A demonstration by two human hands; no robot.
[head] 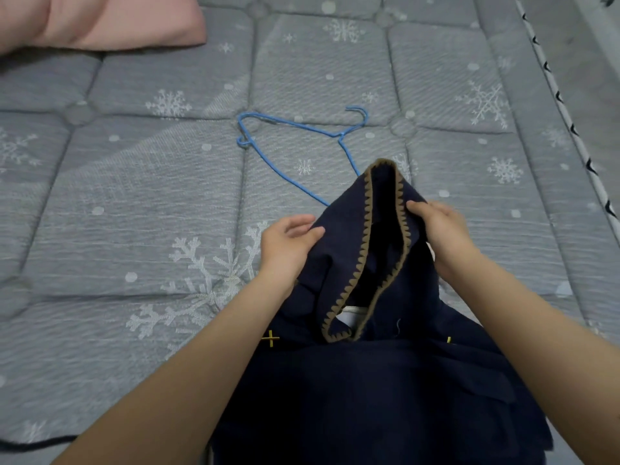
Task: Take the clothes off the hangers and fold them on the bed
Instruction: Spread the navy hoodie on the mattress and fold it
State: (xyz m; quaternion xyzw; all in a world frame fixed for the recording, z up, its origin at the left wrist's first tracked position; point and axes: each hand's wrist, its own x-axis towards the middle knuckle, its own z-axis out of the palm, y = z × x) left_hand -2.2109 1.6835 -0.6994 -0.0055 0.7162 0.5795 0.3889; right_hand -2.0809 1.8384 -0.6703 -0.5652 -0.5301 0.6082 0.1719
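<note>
We held the navy garment (385,380) in both grips: our left hand (288,245) pinched the cloth beside its brown zigzag-trimmed opening, and our right hand (443,229) curled round the opening's other edge. The garment lay on the grey snowflake bed (134,213), lifted at the top. A blue hanger (268,142) lay bare beyond it. A pink pillow (100,21) sat far left.

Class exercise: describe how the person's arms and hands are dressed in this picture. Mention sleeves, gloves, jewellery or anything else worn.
Both forearms are bare as far as the frame shows; no sleeve is in view. The left hand and right hand wear no gloves. No ring, watch or bracelet shows on the visible fingers or wrists.
</note>
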